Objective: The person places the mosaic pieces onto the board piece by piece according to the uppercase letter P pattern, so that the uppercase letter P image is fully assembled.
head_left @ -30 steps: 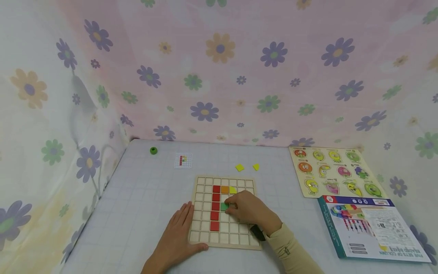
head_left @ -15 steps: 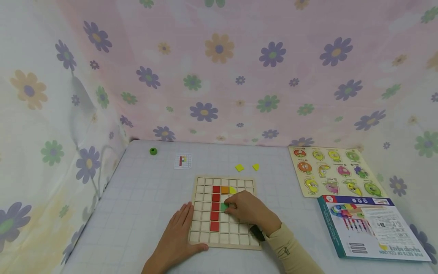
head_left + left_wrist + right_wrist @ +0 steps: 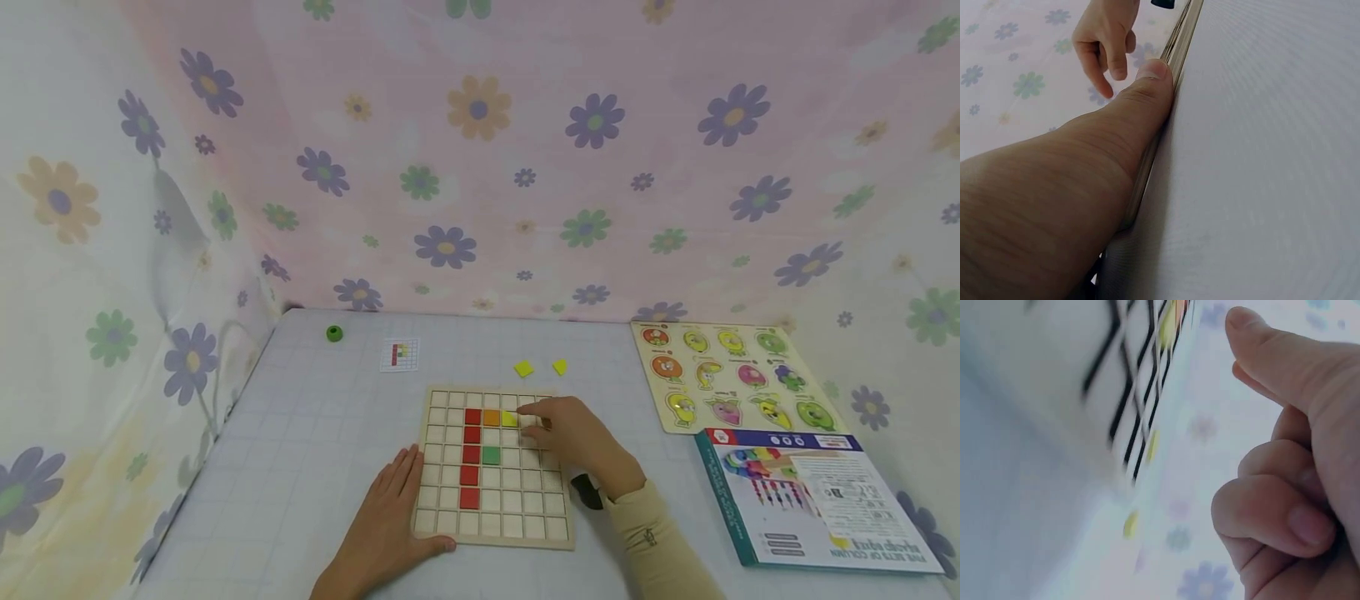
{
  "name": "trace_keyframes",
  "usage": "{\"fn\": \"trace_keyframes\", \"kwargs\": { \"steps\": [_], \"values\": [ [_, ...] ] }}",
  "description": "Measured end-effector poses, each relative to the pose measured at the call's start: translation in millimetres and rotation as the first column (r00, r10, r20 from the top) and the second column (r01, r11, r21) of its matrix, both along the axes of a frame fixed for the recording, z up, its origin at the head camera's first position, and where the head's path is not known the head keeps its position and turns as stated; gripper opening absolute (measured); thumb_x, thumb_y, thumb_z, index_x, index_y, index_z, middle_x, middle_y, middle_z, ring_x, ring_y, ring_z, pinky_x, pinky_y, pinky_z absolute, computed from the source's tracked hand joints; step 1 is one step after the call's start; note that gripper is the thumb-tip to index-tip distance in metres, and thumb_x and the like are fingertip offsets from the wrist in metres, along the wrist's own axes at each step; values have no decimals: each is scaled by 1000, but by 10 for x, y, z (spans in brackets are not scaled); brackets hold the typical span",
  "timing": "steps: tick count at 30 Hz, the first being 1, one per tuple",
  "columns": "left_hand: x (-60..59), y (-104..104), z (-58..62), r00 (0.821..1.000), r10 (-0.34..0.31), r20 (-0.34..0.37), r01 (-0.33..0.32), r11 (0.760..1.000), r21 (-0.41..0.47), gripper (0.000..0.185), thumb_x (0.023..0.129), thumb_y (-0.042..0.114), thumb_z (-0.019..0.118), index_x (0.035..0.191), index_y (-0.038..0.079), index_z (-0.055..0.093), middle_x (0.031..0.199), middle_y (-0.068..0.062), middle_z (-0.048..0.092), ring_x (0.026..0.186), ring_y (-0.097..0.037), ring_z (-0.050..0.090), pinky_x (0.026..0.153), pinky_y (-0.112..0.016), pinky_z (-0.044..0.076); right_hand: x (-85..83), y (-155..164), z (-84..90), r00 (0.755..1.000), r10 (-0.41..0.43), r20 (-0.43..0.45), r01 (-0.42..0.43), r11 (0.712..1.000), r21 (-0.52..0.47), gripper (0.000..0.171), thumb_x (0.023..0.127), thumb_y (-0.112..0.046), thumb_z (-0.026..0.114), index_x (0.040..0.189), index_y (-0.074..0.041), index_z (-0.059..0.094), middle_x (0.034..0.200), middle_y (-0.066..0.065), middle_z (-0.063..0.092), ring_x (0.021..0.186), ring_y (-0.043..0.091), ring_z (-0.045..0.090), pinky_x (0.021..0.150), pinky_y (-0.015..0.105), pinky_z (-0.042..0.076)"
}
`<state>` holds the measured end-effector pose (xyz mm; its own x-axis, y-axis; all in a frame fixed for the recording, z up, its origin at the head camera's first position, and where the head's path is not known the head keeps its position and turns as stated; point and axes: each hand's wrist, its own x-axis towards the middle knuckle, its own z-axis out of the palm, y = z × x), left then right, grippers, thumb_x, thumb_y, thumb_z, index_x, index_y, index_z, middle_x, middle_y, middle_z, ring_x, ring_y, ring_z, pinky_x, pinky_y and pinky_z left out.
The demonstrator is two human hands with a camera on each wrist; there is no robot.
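Observation:
A wooden grid board (image 3: 513, 526) lies flat on the table. Several red square tiles (image 3: 470, 476) form a column in it, with an orange tile (image 3: 491, 417) and a yellow tile (image 3: 508, 419) beside the top one and a green tile (image 3: 491, 456) lower down. My left hand (image 3: 390, 512) rests along the board's left side, its thumb (image 3: 1147, 87) against the near edge. Over the board's upper right, my right hand (image 3: 581, 433) holds nothing; its thumb and index finger are apart, the index fingertip close to the yellow tile. Whether it touches is unclear.
Two loose yellow pieces, one squarish (image 3: 523, 368) and one pointed (image 3: 560, 367), lie beyond the board. Further left are a pattern card (image 3: 400, 355) and a green bead (image 3: 334, 333). At right sit a fruit puzzle board (image 3: 727, 333) and a toy box (image 3: 780, 533).
My right hand has let go of the green tile, which now lies in its cell, and has moved up and right toward the yellow tile. The left hand stays in place.

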<state>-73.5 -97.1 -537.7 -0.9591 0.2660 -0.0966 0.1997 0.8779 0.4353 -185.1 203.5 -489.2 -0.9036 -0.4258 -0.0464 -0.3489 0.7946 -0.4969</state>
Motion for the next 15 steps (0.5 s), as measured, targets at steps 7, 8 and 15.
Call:
{"fn": "trace_keyframes", "kwargs": {
  "steps": [7,8,15],
  "values": [
    [9,-3,-18,1000,-4,-15,4,1000,-1,130,69,81,72,162,4,24,170,-12,26,157,-31,24,126,-52,27,-133,409,-40,990,-130,-51,127,990,-59,36,91,-26,77,126,-14,74,62,-7,36,58,8,31,55,23,29],
    [11,-4,-16,1000,-3,-16,3,1000,3,130,69,80,73,162,4,25,169,-12,26,157,-31,24,126,-52,27,-150,458,-53,988,-143,-59,139,988,-65,37,91,-25,77,125,-13,74,61,-7,35,57,8,30,55,24,28],
    [17,-8,-13,1000,-2,-24,2,1000,12,130,69,82,71,162,4,24,170,-12,25,157,-31,24,126,-51,27,-240,662,-152,974,-208,-91,199,975,-98,37,91,-25,78,125,-11,74,59,-7,33,55,9,27,55,24,28]
  ]
}}
